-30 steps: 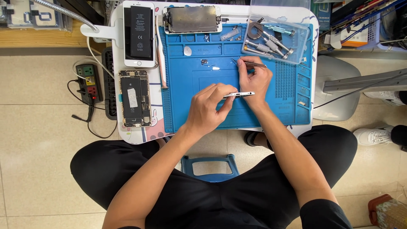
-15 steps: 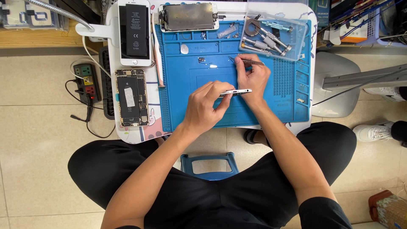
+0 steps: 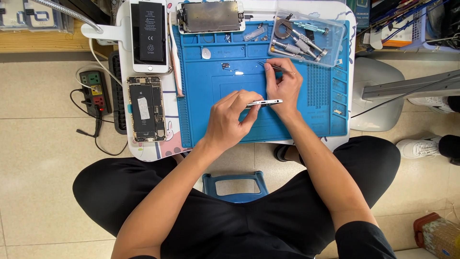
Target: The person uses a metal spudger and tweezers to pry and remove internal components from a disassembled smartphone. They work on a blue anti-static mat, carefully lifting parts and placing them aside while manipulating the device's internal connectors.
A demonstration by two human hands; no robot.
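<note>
Item: slim silver phone frame (image 3: 264,102), standing on its long edge over the blue repair mat (image 3: 316,120). Judged light, rigid, slick-sided, easily bent; best taken by the edges. Left hand (image 3: 230,120) is pinching one end, fingers clamped on it. Right hand (image 3: 283,88) is steadying the other end while its fingers are closed on thin tweezers (image 3: 275,68). Lying nearby: small loose part (image 3: 225,65), clear tool tray (image 3: 306,37), opened phone (image 3: 146,109) on the surface (image 3: 347,21).
</note>
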